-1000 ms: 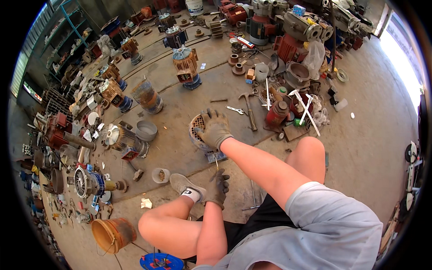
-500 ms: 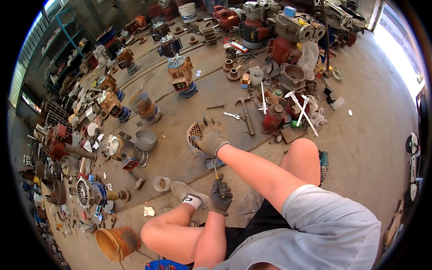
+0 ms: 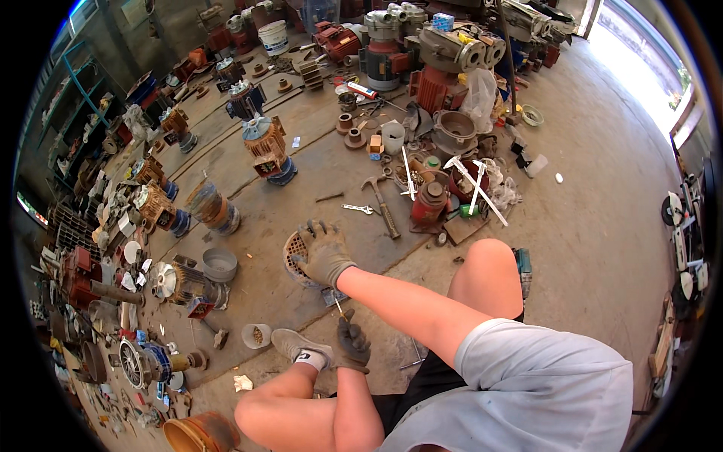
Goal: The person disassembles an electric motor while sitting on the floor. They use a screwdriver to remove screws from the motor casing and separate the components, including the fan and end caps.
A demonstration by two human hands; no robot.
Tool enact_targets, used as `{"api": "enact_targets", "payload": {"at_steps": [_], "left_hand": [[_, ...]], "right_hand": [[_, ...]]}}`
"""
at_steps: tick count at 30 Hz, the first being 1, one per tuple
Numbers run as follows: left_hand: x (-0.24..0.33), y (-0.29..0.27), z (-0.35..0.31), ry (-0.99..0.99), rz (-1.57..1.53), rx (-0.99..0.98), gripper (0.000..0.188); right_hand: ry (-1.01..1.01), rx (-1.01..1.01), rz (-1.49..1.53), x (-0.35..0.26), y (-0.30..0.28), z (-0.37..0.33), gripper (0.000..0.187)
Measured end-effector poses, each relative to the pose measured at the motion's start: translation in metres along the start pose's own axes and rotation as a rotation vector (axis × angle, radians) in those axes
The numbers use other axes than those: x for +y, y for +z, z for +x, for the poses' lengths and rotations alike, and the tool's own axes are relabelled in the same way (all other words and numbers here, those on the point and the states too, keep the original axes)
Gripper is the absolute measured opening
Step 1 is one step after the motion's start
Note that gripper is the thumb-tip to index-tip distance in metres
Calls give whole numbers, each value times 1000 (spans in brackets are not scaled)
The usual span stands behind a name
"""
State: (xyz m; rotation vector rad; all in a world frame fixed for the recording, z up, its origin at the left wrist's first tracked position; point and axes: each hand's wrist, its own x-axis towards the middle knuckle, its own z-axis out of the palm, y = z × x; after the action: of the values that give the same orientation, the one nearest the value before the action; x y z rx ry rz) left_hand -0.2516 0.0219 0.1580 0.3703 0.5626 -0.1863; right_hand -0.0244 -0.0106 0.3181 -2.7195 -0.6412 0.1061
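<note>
Your left hand [image 3: 351, 346] is closed round a screwdriver [image 3: 340, 308], its long axis running forward and slightly left – toward the near edge of the grille [image 3: 293, 255]. Your right hand [image 3: 325, 255], the nearer, lies spread over the grille's right side. The grille sits on the floor [image 3: 595, 241] ahead – left of the hammer [image 3: 384, 208].

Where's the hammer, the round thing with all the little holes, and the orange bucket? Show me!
Hammer [image 3: 387, 213]: head view, on its handle.
Round thing with holes [image 3: 292, 254]: head view, on its uncovered holed face.
Orange bucket [image 3: 218, 430]: head view, on its outer wall.
</note>
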Motion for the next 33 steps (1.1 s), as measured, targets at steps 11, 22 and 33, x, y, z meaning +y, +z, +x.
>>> {"api": "enact_targets", "payload": {"at_steps": [11, 22, 33], "left_hand": [[-6, 52, -4, 227, 443, 507, 34], [16, 19, -6, 48, 237, 147, 38], [-6, 71, -4, 202, 669, 564, 30]], "right_hand": [[-6, -35, 34, 0, 7, 5, 83], [-25, -9, 61, 3, 1, 3, 79], [-8, -22, 23, 8, 12, 7, 76]]}}
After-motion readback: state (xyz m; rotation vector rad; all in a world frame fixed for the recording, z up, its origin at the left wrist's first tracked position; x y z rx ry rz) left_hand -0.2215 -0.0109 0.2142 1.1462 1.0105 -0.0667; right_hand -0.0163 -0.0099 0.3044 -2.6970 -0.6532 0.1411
